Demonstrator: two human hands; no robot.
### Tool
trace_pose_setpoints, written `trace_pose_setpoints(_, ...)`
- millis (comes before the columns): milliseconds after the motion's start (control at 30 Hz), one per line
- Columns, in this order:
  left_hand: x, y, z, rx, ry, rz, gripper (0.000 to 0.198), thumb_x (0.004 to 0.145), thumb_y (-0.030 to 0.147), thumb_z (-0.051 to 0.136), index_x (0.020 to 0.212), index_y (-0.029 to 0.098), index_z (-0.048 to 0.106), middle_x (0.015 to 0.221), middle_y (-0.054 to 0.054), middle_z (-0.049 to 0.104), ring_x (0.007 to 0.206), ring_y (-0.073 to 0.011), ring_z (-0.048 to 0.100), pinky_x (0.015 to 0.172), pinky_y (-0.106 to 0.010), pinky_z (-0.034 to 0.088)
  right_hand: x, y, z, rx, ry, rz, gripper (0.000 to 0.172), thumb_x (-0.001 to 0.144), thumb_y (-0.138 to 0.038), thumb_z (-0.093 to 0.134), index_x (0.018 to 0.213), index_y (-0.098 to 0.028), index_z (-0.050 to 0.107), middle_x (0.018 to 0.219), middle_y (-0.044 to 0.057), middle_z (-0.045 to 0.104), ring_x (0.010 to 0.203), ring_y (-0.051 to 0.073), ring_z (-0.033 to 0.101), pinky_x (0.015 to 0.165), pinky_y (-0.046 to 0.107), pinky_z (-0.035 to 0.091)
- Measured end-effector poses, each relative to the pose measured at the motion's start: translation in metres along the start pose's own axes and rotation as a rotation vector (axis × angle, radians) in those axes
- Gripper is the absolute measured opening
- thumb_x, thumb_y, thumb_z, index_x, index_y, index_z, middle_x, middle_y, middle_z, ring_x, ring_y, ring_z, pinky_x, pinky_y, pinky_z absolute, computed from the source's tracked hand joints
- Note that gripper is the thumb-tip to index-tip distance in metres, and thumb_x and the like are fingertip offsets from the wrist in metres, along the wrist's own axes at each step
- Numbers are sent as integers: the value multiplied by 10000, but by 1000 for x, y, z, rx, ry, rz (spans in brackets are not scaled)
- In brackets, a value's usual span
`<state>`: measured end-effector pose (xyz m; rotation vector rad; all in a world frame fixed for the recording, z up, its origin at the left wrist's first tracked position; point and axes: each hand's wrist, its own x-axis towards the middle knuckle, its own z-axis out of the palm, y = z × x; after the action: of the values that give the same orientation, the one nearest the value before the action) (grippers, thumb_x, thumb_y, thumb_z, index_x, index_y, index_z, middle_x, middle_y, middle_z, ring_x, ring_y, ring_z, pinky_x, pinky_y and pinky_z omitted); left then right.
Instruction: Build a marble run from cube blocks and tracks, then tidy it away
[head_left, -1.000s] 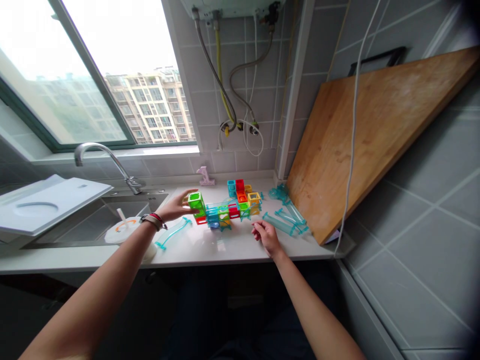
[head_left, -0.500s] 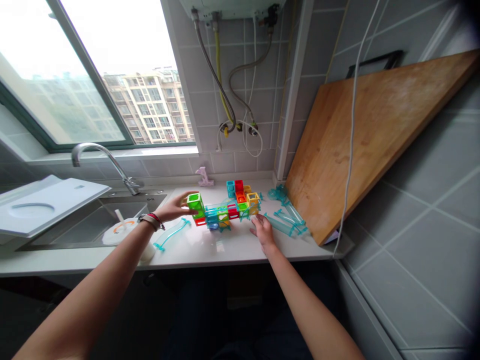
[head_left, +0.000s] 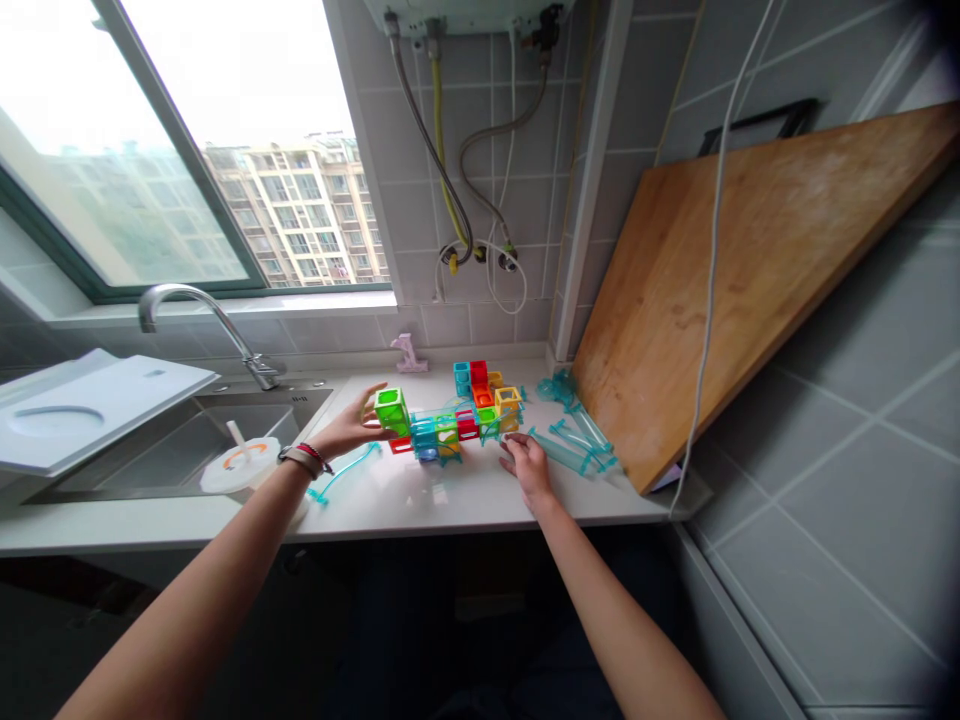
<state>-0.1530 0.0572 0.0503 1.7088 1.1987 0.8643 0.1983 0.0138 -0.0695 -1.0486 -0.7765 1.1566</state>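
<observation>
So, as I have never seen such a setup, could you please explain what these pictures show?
There is no machine here, only a person working bare-handed. Every picture comes from one camera worn on that person's head, looking forward and down. The left hand grips a green block at one end of a colourful block model. The right hand is at the other end; whether it touches the model is hard to tell. Teal pieces lie on the counter, and a wooden board leans at the right. A cup stands beside the left forearm.
</observation>
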Motion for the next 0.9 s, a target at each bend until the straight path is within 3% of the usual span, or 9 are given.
trace_pose_setpoints(200, -5, -11, 23, -124, 32, 12, 909, 609, 409, 943, 1393, 222, 523, 1263, -143, 713, 1197, -365, 682, 1029, -540, 551, -20, -16, 6, -132, -34, -128, 200, 800, -400, 727, 860, -210, 714, 947, 81, 710, 831, 235, 669, 720, 359, 580)
trace_pose_setpoints(300, -3, -18, 33, -171, 62, 19, 768, 619, 397, 944, 1273, 188, 601, 1212, -148, 734, 1131, -361, 708, 1002, -548, 562, -28, -46, 17, -368, -23, -394, 100, 852, -322, 691, 871, -227, 718, 953, 71, 671, 819, 213, 591, 820, 360, 527)
trace_pose_setpoints(367, -3, -23, 37, -203, 88, 27, 723, 635, 392, 941, 1238, 167, 611, 1205, -160, 734, 1106, -351, 716, 997, -551, 560, -28, -68, 23, -593, -41, -611, 97, 906, -289, 622, 882, -224, 691, 901, 57, 642, 807, 211, 574, 812, 358, 501)
trace_pose_setpoints(433, -3, -26, 40, -235, 111, 33, 708, 648, 387, 938, 1232, 153, 614, 1227, -175, 726, 1105, -343, 716, 1001, -548, 556, -27, -84, 26, -705, -89, -721, 113, 936, -269, 579, 893, -212, 666, 872, 40, 631, 785, 197, 576, 774, 339, 488)
trace_pose_setpoints(600, -2, -34, 43, -297, 150, 42, 715, 637, 367, 954, 1239, 154, 635, 1255, -186, 725, 1126, -346, 715, 990, -523, 570, -29, -98, 28, -752, -117, -718, 116, 975, -261, 561, 915, -206, 643, 802, 7, 635, 685, 164, 570, 686, 301, 475)
trace_pose_setpoints(667, -1, -37, 43, -311, 159, 41, 717, 639, 362, 956, 1250, 158, 640, 1249, -184, 732, 1124, -349, 719, 984, -515, 575, -26, -103, 37, -818, -218, -747, 100, 973, -244, 572, 934, -211, 658, 855, 22, 664, 753, 177, 605, 739, 308, 497)
trace_pose_setpoints(733, 0, -40, 44, -322, 171, 39, 733, 646, 355, 955, 1277, 167, 632, 1254, -179, 733, 1126, -345, 719, 989, -508, 574, -16, -111, 55, -925, -393, -813, 95, 958, -229, 604, 1004, -212, 685, 967, 51, 698, 921, 210, 637, 882, 340, 508)
trace_pose_setpoints(800, 1, -40, 46, -332, 177, 36, 743, 648, 359, 954, 1287, 167, 628, 1256, -178, 734, 1123, -345, 721, 991, -505, 575, 2, -118, 76, -1061, -588, -860, 194, 936, -251, 658, 1121, -202, 696, 1128, 87, 707, 1095, 253, 615, 996, 386, 485)
trace_pose_setpoints(900, 1, -38, 48, -368, 179, 23, 723, 641, 367, 956, 1254, 143, 645, 1253, -190, 733, 1112, -350, 725, 987, -509, 579, 34, -121, 104, -1279, -856, -805, 386, 892, -308, 746, 1244, -166, 679, 1273, 138, 686, 1217, 298, 583, 1020, 409, 478)
